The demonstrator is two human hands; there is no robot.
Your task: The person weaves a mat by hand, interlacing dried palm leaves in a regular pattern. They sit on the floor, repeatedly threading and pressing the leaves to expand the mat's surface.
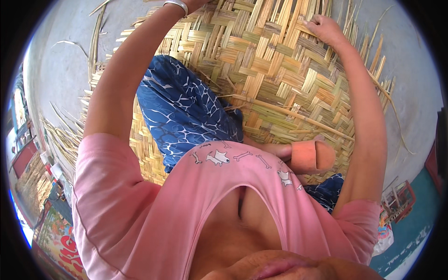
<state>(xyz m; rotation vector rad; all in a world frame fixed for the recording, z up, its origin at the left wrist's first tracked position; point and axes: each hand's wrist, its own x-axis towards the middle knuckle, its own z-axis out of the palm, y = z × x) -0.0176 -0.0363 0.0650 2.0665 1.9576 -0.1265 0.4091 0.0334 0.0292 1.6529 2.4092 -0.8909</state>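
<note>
Centrally, a large woven mat of flat, pale yellow-and-tan strips (pixel 252 60) is seen from above, spread on a grey floor (pixel 65 84) and continued under the person's legs; its far edge is cut off by the top of the view. The left hand (pixel 198 3) is almost wholly cropped at the top edge, below a silver bracelet (pixel 177 5), so whether its grip is open or closed cannot be told. By the right hand (pixel 325 31), the mat's upper right part is touched with curled fingers; whether a strip is held in that grip cannot be made out. Uneven strip ends (pixel 60 133) are fanned out at the left, and a longer strip (pixel 284 112) is laid diagonally across the weave. Much of the mat is hidden by blue trousers (pixel 186 112) with white wavy lines and by a pink shirt (pixel 224 182). An orange-strapped sandal (pixel 305 156) is worn on one foot, which is partly covered by the shirt. Along the dark, curved rim, background objects are bent and hard to identify.
</note>
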